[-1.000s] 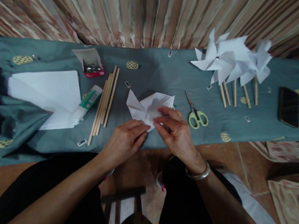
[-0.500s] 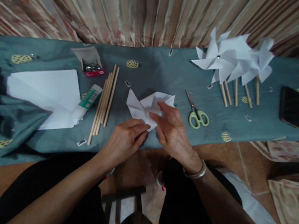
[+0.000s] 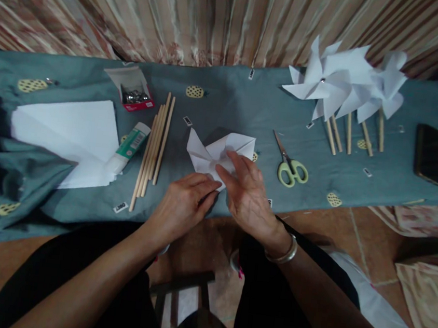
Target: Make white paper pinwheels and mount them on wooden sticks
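Note:
A white paper pinwheel [image 3: 200, 149], with some of its points folded inward, lies on the cloth-covered table in front of me. My left hand [image 3: 186, 199] pinches its near corner between thumb and fingers. Over the right part of the paper is my right hand [image 3: 249, 196], its thumb and fingers apart and the tips at the folds near the centre. My fingers hide part of the paper's middle and near edge. Right of it lie scissors [image 3: 288, 166] with green handles. Several wooden sticks [image 3: 153, 149] rest to the left.
Left are a glue stick [image 3: 129, 148], a stack of white paper [image 3: 66, 129] partly under bunched cloth, and an open box of metal pins [image 3: 135, 95]. Finished pinwheels [image 3: 332, 87] on sticks lie at the back right, near a black phone [image 3: 431, 154]. A curtain [image 3: 234, 22] hangs behind.
My right hand has shifted slightly left over the paper, its fingertips nearer the centre. My left hand keeps its pinch on the near corner. The view has moved a little.

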### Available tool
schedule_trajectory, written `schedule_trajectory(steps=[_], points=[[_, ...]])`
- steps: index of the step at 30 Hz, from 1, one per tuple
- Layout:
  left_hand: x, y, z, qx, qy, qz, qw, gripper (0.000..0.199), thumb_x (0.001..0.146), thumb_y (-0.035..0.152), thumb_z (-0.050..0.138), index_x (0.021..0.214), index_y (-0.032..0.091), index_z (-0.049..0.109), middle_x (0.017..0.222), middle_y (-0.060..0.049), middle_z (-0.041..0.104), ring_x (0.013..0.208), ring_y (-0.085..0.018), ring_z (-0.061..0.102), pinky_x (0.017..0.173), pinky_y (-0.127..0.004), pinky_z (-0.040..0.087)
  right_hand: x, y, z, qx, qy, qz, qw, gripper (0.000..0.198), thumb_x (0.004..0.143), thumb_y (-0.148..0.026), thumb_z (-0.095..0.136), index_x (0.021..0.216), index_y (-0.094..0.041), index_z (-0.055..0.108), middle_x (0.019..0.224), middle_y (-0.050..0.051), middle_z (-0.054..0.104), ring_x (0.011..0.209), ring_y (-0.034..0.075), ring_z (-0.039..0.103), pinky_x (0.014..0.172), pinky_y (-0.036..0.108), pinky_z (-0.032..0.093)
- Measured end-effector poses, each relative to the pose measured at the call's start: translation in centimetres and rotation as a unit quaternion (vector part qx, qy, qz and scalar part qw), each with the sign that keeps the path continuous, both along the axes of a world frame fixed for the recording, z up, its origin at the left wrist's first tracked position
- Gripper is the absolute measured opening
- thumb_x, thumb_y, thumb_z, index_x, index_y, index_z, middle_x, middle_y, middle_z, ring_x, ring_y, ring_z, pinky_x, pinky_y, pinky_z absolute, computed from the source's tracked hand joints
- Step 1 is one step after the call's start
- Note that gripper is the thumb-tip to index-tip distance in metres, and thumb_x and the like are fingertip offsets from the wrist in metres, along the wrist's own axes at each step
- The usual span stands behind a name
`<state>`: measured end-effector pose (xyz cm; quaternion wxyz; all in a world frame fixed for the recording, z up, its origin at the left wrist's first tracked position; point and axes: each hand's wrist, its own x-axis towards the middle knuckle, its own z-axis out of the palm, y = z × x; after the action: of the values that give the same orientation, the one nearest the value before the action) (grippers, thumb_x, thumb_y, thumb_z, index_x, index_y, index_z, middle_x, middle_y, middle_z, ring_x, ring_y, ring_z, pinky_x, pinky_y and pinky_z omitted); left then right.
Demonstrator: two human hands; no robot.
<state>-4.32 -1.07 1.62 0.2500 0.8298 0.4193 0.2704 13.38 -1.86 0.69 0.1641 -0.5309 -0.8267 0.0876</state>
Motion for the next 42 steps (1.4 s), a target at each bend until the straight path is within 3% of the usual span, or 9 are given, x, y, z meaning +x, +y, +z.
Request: schedule_trajectory(steps=[4, 11, 19, 22, 25, 28, 31, 35, 42], points=[[0.0, -0.2, 0.3, 0.031, 0.049, -0.007, 0.998, 0.019, 0.091, 0.019, 0.05, 0.101, 0.015, 0.066, 0.09, -0.005, 0.067, 0.083, -0.017, 0.065, 0.077, -0.029, 0.054, -0.3, -0.5, -0.2, -0.014, -0.02, 0.004, 1.0, 0.049, 0.09, -0.008, 0.038, 0.136, -0.025, 0.044, 0.152, 0.01, 0.032, 0.141, 0.031, 0.028, 0.105, 0.054, 0.038], [-0.2, -0.7, 0.4, 0.084, 0.123, -0.018, 0.989, 0.019, 0.089, 0.02, 0.054, 0.103, 0.012, 0.064, 0.092, -0.008, 0.062, 0.085, -0.021, 0.059, 0.076, -0.035, 0.054, -0.5, -0.6, -0.4, -0.021, -0.005, 0.02, 1.0, 0.063, 0.091, -0.01, 0.038, 0.148, -0.032, 0.024, 0.154, 0.005, 0.032, 0.146, 0.029, 0.018, 0.107, 0.054, 0.037], [0.0, -0.4, 0.1, 0.109, 0.122, -0.02, 0.986, 0.017, 0.088, 0.016, 0.055, 0.101, 0.011, 0.064, 0.091, -0.008, 0.063, 0.084, -0.021, 0.059, 0.075, -0.035, 0.054, -0.8, -0.5, -0.3, 0.006, -0.028, -0.009, 1.0, 0.046, 0.091, -0.01, 0.037, 0.134, -0.023, 0.048, 0.151, 0.013, 0.035, 0.147, 0.029, 0.016, 0.104, 0.051, 0.039], [0.0, -0.4, 0.0, 0.115, 0.117, -0.019, 0.986, 0.017, 0.089, 0.018, 0.053, 0.102, 0.012, 0.063, 0.093, -0.009, 0.064, 0.086, -0.021, 0.06, 0.077, -0.035, 0.054, 0.1, -0.1, 0.3, 0.023, 0.004, -0.001, 1.0, 0.043, 0.091, -0.011, 0.036, 0.129, -0.024, 0.052, 0.147, 0.011, 0.04, 0.145, 0.027, 0.022, 0.105, 0.05, 0.039], [0.0, -0.5, 0.0, 0.112, 0.12, -0.019, 0.986, 0.018, 0.089, 0.019, 0.053, 0.103, 0.013, 0.063, 0.095, -0.009, 0.064, 0.088, -0.022, 0.06, 0.079, -0.036, 0.053, 1.6, 0.9, 0.9, 0.037, 0.06, -0.025, 0.997, 0.05, 0.091, -0.013, 0.035, 0.138, -0.03, 0.044, 0.146, 0.006, 0.044, 0.142, 0.024, 0.031, 0.11, 0.049, 0.035], [0.0, -0.4, 0.1, 0.106, 0.123, -0.02, 0.986, 0.018, 0.088, 0.02, 0.054, 0.104, 0.015, 0.063, 0.096, -0.009, 0.064, 0.089, -0.022, 0.061, 0.079, -0.036, 0.053, 3.0, 2.5, 0.9, 0.038, 0.079, -0.077, 0.993, 0.053, 0.091, -0.016, 0.035, 0.144, -0.023, 0.038, 0.147, 0.009, 0.044, 0.14, 0.027, 0.035, 0.111, 0.053, 0.032], [0.0, -0.4, 0.3, 0.101, 0.131, -0.021, 0.986, 0.018, 0.088, 0.019, 0.056, 0.103, 0.015, 0.064, 0.096, -0.009, 0.065, 0.088, -0.022, 0.061, 0.079, -0.036, 0.053, 3.8, 4.1, 0.6, 0.012, 0.075, -0.072, 0.994, 0.049, 0.093, -0.023, 0.038, 0.141, -0.015, 0.042, 0.143, 0.013, 0.049, 0.136, 0.028, 0.04, 0.11, 0.053, 0.032], [-0.1, 0.0, 0.8, 0.112, 0.136, -0.032, 0.984, 0.019, 0.087, 0.017, 0.056, 0.102, 0.013, 0.064, 0.097, -0.01, 0.065, 0.089, -0.023, 0.06, 0.078, -0.037, 0.053, 4.4, 5.2, 0.8, 0.002, 0.086, -0.066, 0.994, 0.044, 0.092, -0.024, 0.043, 0.135, -0.014, 0.05, 0.13, 0.013, 0.061, 0.124, 0.027, 0.053, 0.107, 0.05, 0.037], [-1.1, 1.5, 1.0, 0.165, 0.151, -0.034, 0.974, 0.02, 0.088, 0.014, 0.051, 0.101, 0.014, 0.066, 0.096, -0.01, 0.066, 0.088, -0.022, 0.059, 0.077, -0.038, 0.052, 6.0, 4.9, 1.8, -0.017, 0.166, -0.151, 0.974, 0.037, 0.085, -0.027, 0.058, 0.12, -0.017, 0.063, 0.093, 0.004, 0.074, 0.085, 0.022, 0.069, 0.083, 0.039, 0.053]])
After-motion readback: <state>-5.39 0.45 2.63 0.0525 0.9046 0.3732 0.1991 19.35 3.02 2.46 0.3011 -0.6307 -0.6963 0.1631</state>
